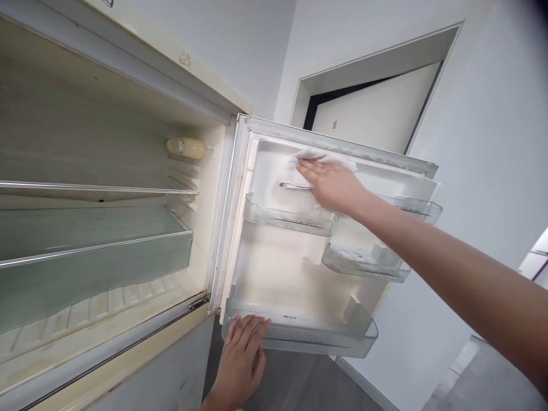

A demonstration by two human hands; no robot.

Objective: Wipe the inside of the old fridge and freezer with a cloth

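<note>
Pressing a cloth (pixel 319 154) to the upper door (pixel 278 257)

The right hand (pixel 336 185), nearer, lies flat over the cloth, fingers together; the cloth shows just beyond the fingertips, its visible edge running across the door. Well below, the left hand (pixel 245 357) touches the bottom bin (pixel 310 342), fingers bent; whether it grips, I cannot tell.

White door (pixel 381 105) (reddish mark (pixel 334 124)), pale wall (pixel 492 142)

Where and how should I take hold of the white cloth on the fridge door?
Probably pinch the bunched folds along the top of the white cloth, coming from the front: they show above the right hand, which covers the middle, while the door's inner panel backs it.
</note>
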